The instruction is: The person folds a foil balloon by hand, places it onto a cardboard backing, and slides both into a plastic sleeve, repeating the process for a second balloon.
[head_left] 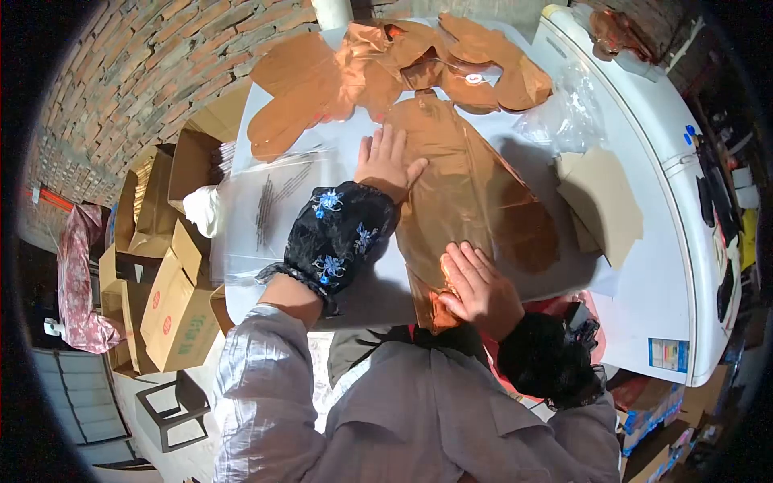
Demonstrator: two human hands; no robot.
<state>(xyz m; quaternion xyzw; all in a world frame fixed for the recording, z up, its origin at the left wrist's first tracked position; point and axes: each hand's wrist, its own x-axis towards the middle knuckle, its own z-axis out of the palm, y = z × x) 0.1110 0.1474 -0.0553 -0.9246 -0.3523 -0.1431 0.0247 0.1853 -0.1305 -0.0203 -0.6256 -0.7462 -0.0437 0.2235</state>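
Observation:
A shiny copper-coloured foil balloon lies flat and uninflated across the white tabletop. My left hand rests palm down at its upper left edge, with fingers spread and the thumb over the foil. Lower down, my right hand is pressed flat on the balloon's near end, fingers stretched out. Beneath that hand, a narrow crinkled strip of the foil hangs at the table's front edge. More flat copper foil balloons overlap along the far side, one with a small white round tag.
Clear printed plastic bags lie on the left. To the right are a crumpled clear bag and a torn cardboard piece. A white refrigerator borders the table's right side. Open cardboard boxes and a dark stool stand at left.

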